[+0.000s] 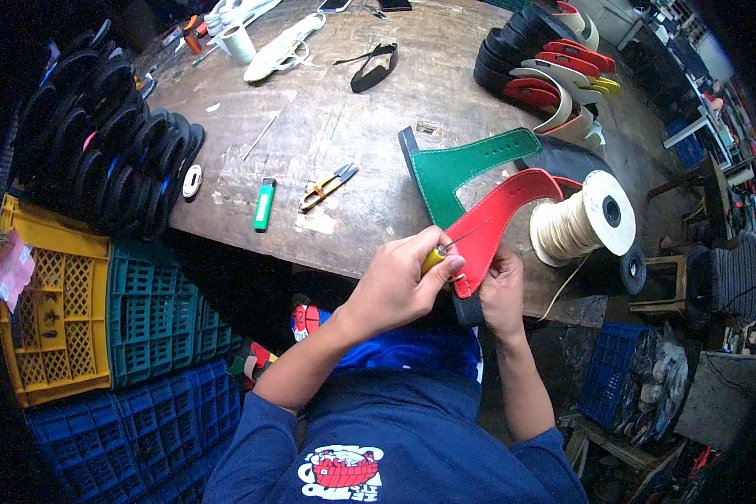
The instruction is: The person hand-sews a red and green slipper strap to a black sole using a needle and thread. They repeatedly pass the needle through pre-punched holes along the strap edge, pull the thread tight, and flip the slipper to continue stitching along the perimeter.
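Note:
In front of my body is a sandal with a black sole [468, 312], a green strap [460, 165] and a red strap [485, 227]. Both straps have pale edge stitching, and the green one has a row of punched holes. My left hand [399, 273] is closed around the yellow handle of an awl [433, 259]; its thin metal shaft crosses over the red strap. On the other side, my right hand [504, 294] grips the sandal near the sole's near end, fingers partly hidden behind the strap. A few light stitches show at the red strap's lower corner.
Right of the sandal stands a spool of cream cord [563, 231]. On the wooden table [227, 168] lie thread snips [329, 186], a green lighter [265, 204] and a black strap [374, 71]. Black soles [101, 134] pile up left; sandals [546, 76] stack far right. Crates [155, 311] stand lower left.

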Available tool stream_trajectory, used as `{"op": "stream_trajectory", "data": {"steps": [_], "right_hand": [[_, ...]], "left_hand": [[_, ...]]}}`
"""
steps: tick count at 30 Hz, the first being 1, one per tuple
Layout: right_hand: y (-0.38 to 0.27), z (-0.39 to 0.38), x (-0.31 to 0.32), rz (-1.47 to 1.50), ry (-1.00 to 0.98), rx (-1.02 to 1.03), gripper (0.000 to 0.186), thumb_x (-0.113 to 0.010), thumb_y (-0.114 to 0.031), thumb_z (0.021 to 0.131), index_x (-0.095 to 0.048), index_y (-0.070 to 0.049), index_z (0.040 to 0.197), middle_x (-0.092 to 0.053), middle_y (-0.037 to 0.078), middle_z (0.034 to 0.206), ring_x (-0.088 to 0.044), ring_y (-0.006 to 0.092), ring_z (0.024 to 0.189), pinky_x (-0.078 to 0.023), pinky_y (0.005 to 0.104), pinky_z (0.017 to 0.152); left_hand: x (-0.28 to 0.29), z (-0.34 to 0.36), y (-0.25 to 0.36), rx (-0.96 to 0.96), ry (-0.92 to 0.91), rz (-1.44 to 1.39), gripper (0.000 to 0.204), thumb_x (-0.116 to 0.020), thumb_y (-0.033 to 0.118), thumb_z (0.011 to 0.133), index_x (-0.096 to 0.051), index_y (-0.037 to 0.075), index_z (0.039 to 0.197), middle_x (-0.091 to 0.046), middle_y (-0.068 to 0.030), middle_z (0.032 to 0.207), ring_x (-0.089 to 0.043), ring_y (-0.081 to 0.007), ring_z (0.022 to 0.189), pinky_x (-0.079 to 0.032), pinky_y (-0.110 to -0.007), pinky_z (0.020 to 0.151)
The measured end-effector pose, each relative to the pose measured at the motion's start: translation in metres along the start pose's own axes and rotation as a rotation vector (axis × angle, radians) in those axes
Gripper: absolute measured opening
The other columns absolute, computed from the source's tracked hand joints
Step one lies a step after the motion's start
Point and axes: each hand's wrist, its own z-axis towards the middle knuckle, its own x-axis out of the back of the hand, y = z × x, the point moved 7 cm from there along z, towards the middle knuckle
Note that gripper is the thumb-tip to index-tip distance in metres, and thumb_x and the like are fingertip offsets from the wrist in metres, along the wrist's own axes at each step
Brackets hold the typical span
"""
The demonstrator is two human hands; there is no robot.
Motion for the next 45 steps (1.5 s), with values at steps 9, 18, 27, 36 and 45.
{"op": "stream_trajectory", "data": {"steps": [9,18,27,36,45], "right_hand": [[-0.002,-0.006,0.004,-0.073,0.154,0.043,0.024,-0.056,-0.015,0.105,-0.071,0.002,0.113,-0.074,0.005,0.100,-0.067,0.0113,0.092,-0.052,0.0268,0.086],[-0.003,-0.017,-0.006,-0.146,0.088,-0.108,0.048,-0.045,-0.036,0.111,-0.059,-0.005,0.078,-0.055,-0.004,0.073,-0.046,0.0060,0.071,-0.037,0.0276,0.063],[-0.005,-0.043,-0.010,-0.313,0.312,0.117,0.049,-0.042,-0.034,0.111,-0.056,-0.004,0.075,-0.052,-0.002,0.071,-0.045,0.0087,0.070,-0.037,0.0300,0.063],[0.002,-0.063,-0.031,-0.379,0.294,0.263,0.054,-0.046,-0.050,0.107,-0.066,0.000,0.096,-0.068,0.009,0.087,-0.064,0.0207,0.081,-0.049,0.0348,0.074],[0.001,-0.061,-0.036,-0.387,0.281,0.315,0.056,-0.047,-0.051,0.107,-0.068,0.000,0.097,-0.069,0.010,0.089,-0.066,0.0217,0.081,-0.050,0.0358,0.075]], "left_hand": [[0.007,-0.023,0.004,0.048,0.037,0.156,0.032,-0.076,0.026,0.092,-0.056,0.004,0.103,-0.069,-0.0182,0.087,-0.069,-0.0401,0.084,-0.053,-0.043,0.073],[-0.013,-0.052,-0.016,0.354,0.007,-0.328,0.020,-0.071,0.012,0.097,-0.059,0.000,0.107,-0.071,-0.0095,0.092,-0.070,-0.0149,0.087,-0.055,-0.031,0.078],[0.005,-0.083,0.013,0.124,-0.090,-0.259,0.009,-0.067,0.007,0.097,-0.065,-0.001,0.101,-0.067,-0.0105,0.106,-0.066,-0.0142,0.096,-0.054,-0.029,0.083],[0.001,-0.073,0.019,0.046,0.168,-0.461,0.012,-0.063,0.004,0.098,-0.054,0.003,0.105,-0.059,-0.0082,0.101,-0.055,-0.0108,0.086,-0.048,-0.027,0.079],[-0.006,-0.071,0.005,0.231,0.246,-0.373,0.022,-0.068,0.003,0.096,-0.055,0.002,0.114,-0.056,-0.0029,0.094,-0.053,-0.0062,0.086,-0.047,-0.023,0.075]]}}
